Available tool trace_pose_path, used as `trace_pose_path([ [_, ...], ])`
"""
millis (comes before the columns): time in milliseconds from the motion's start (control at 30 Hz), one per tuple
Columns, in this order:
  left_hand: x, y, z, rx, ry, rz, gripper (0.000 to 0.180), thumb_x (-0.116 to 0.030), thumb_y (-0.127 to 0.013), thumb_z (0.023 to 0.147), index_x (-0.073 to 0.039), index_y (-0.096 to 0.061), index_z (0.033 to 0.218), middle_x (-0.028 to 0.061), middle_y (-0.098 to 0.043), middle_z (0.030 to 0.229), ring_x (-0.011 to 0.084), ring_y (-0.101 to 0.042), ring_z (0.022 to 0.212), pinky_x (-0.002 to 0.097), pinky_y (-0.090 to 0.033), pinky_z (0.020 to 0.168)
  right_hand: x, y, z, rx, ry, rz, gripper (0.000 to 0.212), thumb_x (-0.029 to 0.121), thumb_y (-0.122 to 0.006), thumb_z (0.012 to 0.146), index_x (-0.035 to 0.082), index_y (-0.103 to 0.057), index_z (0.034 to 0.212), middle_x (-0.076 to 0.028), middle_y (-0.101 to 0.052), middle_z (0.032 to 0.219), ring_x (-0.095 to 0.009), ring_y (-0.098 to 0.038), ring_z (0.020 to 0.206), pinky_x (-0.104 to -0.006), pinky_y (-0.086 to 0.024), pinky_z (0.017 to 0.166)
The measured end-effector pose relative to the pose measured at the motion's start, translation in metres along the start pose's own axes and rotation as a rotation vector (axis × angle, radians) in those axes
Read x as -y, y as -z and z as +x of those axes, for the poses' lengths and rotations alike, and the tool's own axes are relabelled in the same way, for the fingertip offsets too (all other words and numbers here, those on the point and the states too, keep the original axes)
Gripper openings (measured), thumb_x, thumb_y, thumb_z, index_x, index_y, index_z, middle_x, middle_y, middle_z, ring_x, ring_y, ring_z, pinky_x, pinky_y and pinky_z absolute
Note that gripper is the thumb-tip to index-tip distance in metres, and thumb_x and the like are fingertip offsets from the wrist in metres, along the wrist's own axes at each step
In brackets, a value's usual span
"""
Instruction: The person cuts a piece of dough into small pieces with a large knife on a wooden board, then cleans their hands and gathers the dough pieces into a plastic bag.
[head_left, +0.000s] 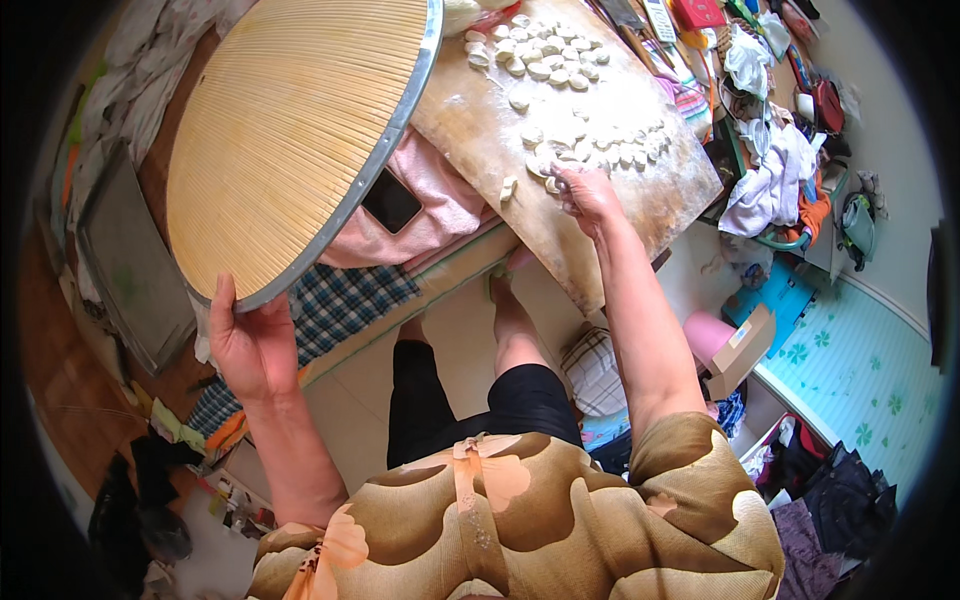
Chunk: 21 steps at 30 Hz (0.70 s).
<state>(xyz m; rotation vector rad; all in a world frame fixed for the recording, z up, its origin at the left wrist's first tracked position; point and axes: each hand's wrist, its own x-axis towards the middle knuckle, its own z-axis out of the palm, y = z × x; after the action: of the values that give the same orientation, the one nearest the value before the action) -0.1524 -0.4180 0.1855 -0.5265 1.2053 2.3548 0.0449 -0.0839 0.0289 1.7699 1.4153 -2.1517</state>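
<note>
My left hand (252,345) grips the near rim of a large round tray (300,130), thumb over the edge. The tray has a ribbed, straw-coloured surface with a grey rim, and is tilted up on the left. My right hand (590,197) is over a floured wooden board (650,205), its fingers drawn together beside small pale dough pieces (570,160). What these fingers hold, if anything, is too small to tell. Farther back lies a cluster of flattened, rounded dough pieces (545,60). One lone dough piece (508,188) rests near the board's left edge.
A dark phone (392,202) lies on a pink towel (430,175) between tray and board. A grey rectangular tray (130,260) is at far left. Cloths and small items crowd the right, near a white cloth (770,180). A cardboard box (742,352) stands below on the floor.
</note>
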Motion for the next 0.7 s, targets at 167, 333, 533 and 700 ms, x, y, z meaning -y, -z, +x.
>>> trace_pose_path([
  [167,-0.003,0.010,0.000,-0.002,0.010,-0.017,0.024,-0.011,-0.056,0.096,0.004,-0.053,0.115,0.0125,-0.061,0.102,0.0171,-0.051,0.076,0.0265,-0.041,0.058,-0.003,-0.013,0.007,0.116,-0.138,-0.227,0.017,0.022,-0.069,0.089,0.012,-0.061,0.078,0.005,-0.045,0.059,-0.004,-0.033,0.046,-0.0227,-0.021,0.040],
  [333,-0.004,0.013,0.000,-0.007,-0.005,-0.010,0.027,-0.011,-0.056,0.096,0.004,-0.052,0.117,0.0137,-0.061,0.105,0.0179,-0.052,0.078,0.0262,-0.041,0.058,-0.015,-0.024,0.005,0.151,-0.176,-0.311,0.026,0.022,-0.073,0.085,0.008,-0.061,0.068,0.001,-0.050,0.056,-0.008,-0.036,0.044,-0.0267,-0.024,0.040],
  [533,-0.004,0.015,0.002,0.037,0.014,0.019,0.028,-0.013,-0.061,0.094,-0.004,-0.055,0.120,0.0064,-0.064,0.106,0.0114,-0.057,0.081,0.0249,-0.043,0.060,-0.036,-0.031,0.030,0.025,-0.252,0.137,0.017,0.016,-0.066,0.091,0.005,-0.064,0.079,0.001,-0.050,0.059,-0.007,-0.037,0.043,-0.0229,-0.025,0.036],
  [700,-0.001,0.013,0.002,0.004,-0.019,0.013,0.030,-0.012,-0.057,0.096,0.004,-0.051,0.120,0.0151,-0.061,0.109,0.0181,-0.053,0.079,0.0262,-0.041,0.058,-0.011,-0.032,0.038,-0.129,-0.054,0.429,0.012,0.011,-0.063,0.093,0.002,-0.063,0.085,-0.001,-0.053,0.063,-0.007,-0.038,0.043,-0.0227,-0.028,0.036],
])
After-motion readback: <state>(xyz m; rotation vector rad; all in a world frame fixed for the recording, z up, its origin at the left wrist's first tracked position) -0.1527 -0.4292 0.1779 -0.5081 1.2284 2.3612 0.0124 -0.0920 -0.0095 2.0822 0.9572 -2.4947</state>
